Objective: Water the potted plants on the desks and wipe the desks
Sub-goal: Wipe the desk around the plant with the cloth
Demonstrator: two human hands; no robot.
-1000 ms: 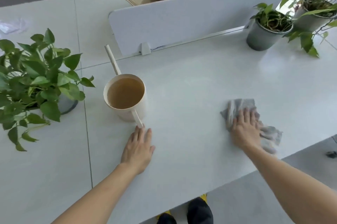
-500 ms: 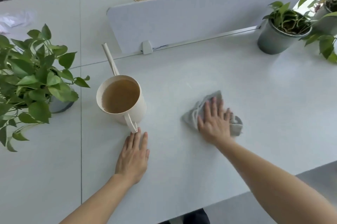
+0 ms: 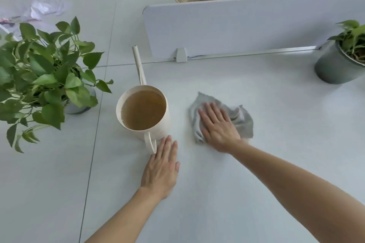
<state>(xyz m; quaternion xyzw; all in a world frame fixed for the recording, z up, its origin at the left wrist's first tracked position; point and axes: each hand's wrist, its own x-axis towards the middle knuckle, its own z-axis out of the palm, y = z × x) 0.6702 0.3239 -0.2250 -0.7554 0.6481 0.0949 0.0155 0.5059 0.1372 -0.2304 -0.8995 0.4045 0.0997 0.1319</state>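
Watering can [image 3: 145, 112], cream, brimful of brownish water, upright on white desk [image 3: 256, 183]. Just right of can: crumpled grey cloth [image 3: 242, 122], right hand [image 3: 217, 126] flat on it, fingers straight, pressing down. Just in front of can's handle: left hand [image 3: 161, 169] palm down on desk, fingers straight and together, holding nothing. Left of can: leafy potted plant [image 3: 39, 76]. Far right of can: second plant [image 3: 339, 61] in a grey pot.
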